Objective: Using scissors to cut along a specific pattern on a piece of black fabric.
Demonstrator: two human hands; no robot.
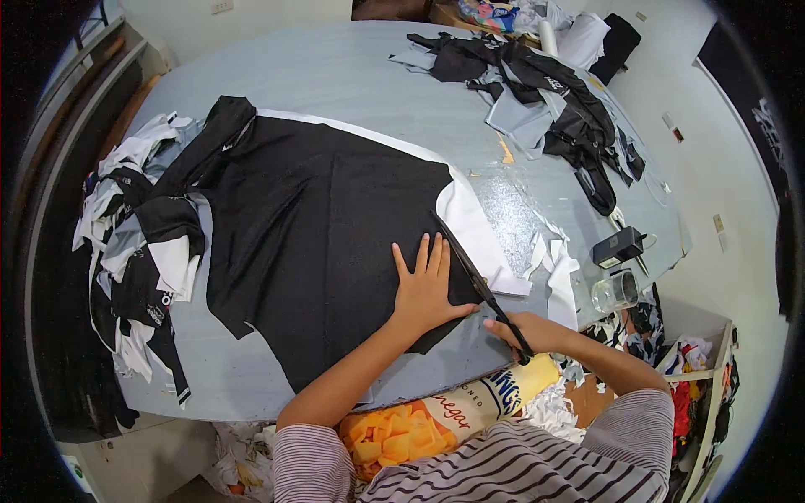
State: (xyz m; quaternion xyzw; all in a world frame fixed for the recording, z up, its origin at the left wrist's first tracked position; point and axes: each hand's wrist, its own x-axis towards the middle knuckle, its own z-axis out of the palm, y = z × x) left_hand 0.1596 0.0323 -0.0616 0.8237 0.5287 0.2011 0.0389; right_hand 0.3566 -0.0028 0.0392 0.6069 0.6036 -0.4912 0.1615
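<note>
A large piece of black fabric is spread over the grey table, with white fabric showing along its far and right edges. My left hand lies flat on the black fabric near its right edge, fingers spread. In my right hand are long dark scissors, gripped at the handles near the table's front edge. Their blades run away from me along the right edge of the black fabric, close to my left fingertips. The black fabric partly covers the white beneath it.
Heaps of black, white and grey cloth lie at the left and far right of the table. White scraps, a black box and a glass jar sit at the right. A yellow printed bag lies before me.
</note>
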